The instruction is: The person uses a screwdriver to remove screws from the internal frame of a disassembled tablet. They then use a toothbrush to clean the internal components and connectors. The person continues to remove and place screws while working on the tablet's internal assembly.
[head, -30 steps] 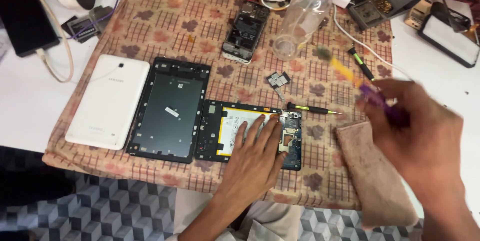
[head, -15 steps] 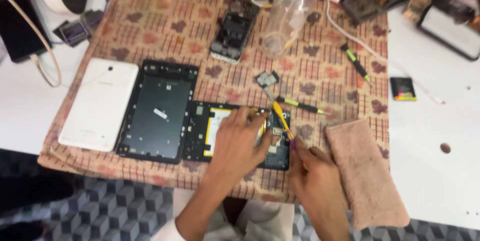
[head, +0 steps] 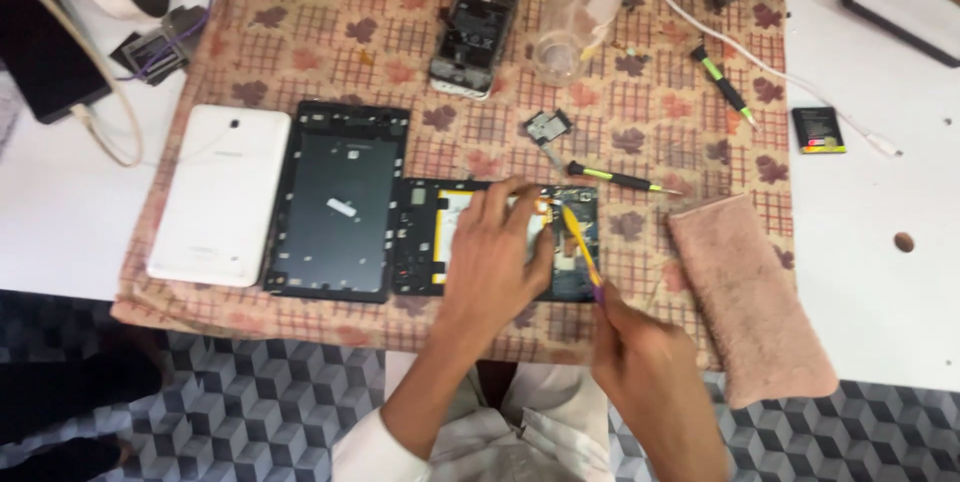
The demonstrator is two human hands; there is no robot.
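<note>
An opened tablet body (head: 422,237) with its battery and circuit board exposed lies near the front edge of a patterned cloth (head: 330,32). My left hand (head: 495,257) lies flat on it, fingers spread over the battery. My right hand (head: 650,377) grips a yellow and purple screwdriver (head: 580,247), whose tip touches the circuit board at the tablet's right end. A black tablet frame (head: 340,202) and a white back cover (head: 220,192) lie side by side to the left.
A pink folded towel (head: 750,297) lies to the right. Two green-handled screwdrivers (head: 620,178) (head: 725,87), a small metal part (head: 547,127), a dismantled phone (head: 475,32) and a clear bottle (head: 585,7) lie behind. A small black battery (head: 818,130) sits on the white table.
My right hand came in from the right with the yellow screwdriver and set its tip on the tablet's board. My left hand stayed on the tablet. The view shifted downward.
</note>
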